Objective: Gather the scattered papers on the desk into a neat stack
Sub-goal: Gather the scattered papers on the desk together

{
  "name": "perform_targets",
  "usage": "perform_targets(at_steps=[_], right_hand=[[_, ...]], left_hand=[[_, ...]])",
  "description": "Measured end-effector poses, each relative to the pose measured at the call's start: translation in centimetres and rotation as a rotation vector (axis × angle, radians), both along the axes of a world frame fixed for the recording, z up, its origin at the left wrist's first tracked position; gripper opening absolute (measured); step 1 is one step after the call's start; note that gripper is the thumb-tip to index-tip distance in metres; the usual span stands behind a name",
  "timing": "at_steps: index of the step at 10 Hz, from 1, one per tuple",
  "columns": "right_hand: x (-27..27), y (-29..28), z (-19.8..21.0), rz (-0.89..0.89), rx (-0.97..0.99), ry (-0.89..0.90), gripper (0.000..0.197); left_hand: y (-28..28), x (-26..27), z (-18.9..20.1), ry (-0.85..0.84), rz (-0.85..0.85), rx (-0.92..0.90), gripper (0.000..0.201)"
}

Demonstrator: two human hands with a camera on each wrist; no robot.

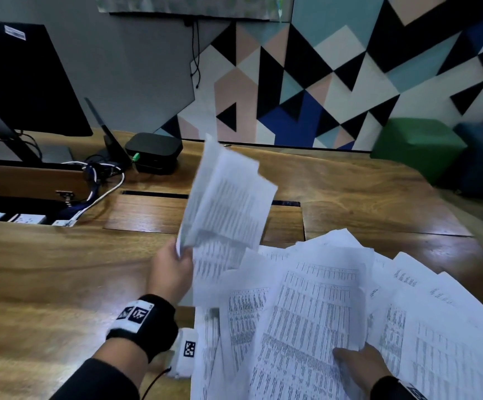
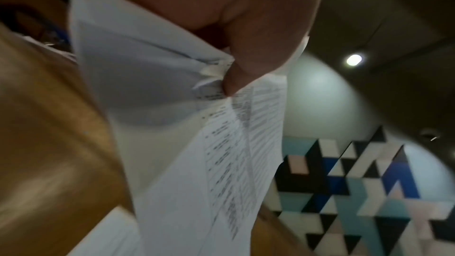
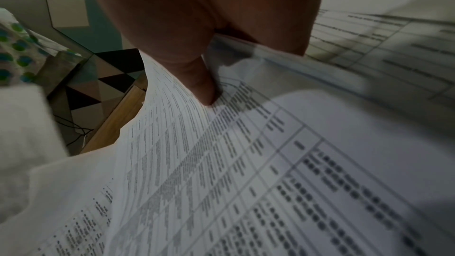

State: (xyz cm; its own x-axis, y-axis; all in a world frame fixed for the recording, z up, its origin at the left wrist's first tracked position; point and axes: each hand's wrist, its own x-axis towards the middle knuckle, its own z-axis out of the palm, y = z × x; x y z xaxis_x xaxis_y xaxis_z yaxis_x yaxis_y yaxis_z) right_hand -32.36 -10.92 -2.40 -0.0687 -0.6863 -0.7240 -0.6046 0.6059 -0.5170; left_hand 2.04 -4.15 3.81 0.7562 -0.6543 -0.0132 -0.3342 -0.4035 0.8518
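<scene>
My left hand (image 1: 181, 252) holds a bundle of printed sheets (image 1: 226, 197) upright above the wooden desk (image 1: 47, 269), thumb and fingers pinching its lower corner. The left wrist view shows that pinch (image 2: 226, 77), with the bundle (image 2: 197, 143) hanging past it. Several loose printed papers (image 1: 425, 327) lie overlapping across the desk's near right part. My right hand (image 1: 347, 356) grips the near edge of one large sheet (image 1: 315, 307) lying on top of them. In the right wrist view the thumb (image 3: 197, 77) presses on this sheet (image 3: 246, 163), and the fingers are hidden under it.
A dark monitor (image 1: 18, 82) stands at the back left. Near it are a black box (image 1: 153, 153), tangled cables (image 1: 101, 180) and power sockets (image 1: 12, 217). A wooden cable flap (image 1: 148, 215) sits mid-desk. A green stool (image 1: 416, 145) is beyond the desk's right end.
</scene>
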Motion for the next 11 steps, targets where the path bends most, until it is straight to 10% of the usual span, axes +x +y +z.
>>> perform_targets(at_steps=[1, 5, 8, 10, 11], right_hand=[[0.4, 0.0, 0.3, -0.005, 0.009, -0.028, 0.017], [1.9, -0.7, -0.6, -0.014, -0.033, -0.079, 0.012], [0.8, 0.1, 1.8, -0.151, 0.075, -0.177, 0.043], [0.8, 0.7, 0.6, -0.237, 0.11, -0.301, 0.104], [-0.3, 0.7, -3.2, -0.175, 0.043, -0.233, 0.096]], left_hand=[[0.3, 0.2, 3.3, 0.153, -0.031, -0.233, 0.007], [1.9, -4.2, -1.9, 1.311, -0.172, 0.013, 0.03], [2.0, -8.3, -6.1, 0.25, -0.359, 0.556, 0.02], [1.9, -9.5, -7.0, 0.307, -0.464, 0.533, 0.012], [2.3, -9.6, -7.4, 0.31, -0.455, 0.58, 0.026]])
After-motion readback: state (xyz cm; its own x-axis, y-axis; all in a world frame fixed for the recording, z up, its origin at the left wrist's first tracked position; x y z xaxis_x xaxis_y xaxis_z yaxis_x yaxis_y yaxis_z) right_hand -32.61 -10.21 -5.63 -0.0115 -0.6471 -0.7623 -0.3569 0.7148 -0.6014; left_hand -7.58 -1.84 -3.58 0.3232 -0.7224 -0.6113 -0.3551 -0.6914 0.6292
